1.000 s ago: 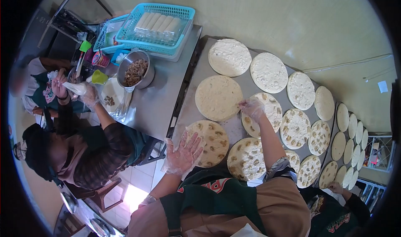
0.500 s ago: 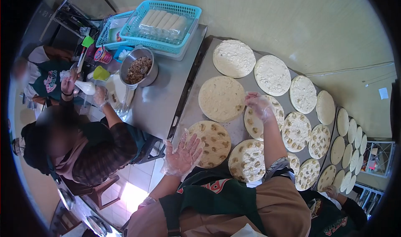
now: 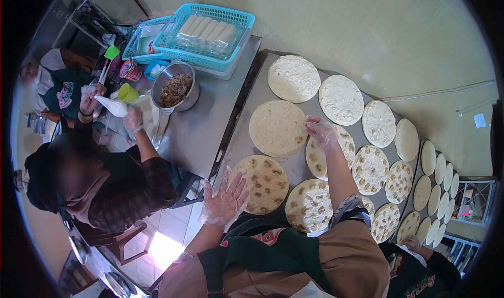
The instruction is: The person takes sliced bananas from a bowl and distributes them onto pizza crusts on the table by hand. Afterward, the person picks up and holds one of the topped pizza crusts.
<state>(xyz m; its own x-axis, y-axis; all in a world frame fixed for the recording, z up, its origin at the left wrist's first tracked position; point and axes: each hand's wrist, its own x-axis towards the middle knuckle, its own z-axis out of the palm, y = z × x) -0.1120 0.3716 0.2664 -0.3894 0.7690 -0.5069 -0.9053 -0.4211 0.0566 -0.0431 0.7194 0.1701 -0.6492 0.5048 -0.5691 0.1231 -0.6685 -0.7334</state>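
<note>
My left hand (image 3: 226, 201), in a clear plastic glove, is palm up with its fingers spread, beside a pizza base (image 3: 261, 185) dotted with brown pieces. Any small bits on the palm are too faint to make out. Also gloved, my right hand (image 3: 322, 132) has its fingertips pinched together at the right edge of a pale pizza base (image 3: 275, 127). That base has a few brown pieces near this edge. What the fingertips hold is too small to tell. Under my right wrist lies a partly hidden topped base (image 3: 316, 159); another topped base (image 3: 307, 208) is nearer me.
Several more bases (image 3: 341, 99) cover the metal table (image 3: 239, 135) toward the right. On the left counter stand a pot of brown filling (image 3: 176, 88) and a blue basket (image 3: 231, 62) with packed rolls. A co-worker there holds a piping bag (image 3: 113, 106). Another person's hand (image 3: 412, 242) is at lower right.
My left hand has shifted slightly left and down, still spread. My right hand has moved a little left, its fingers closer to the pale base's edge. The view has tilted slightly.
</note>
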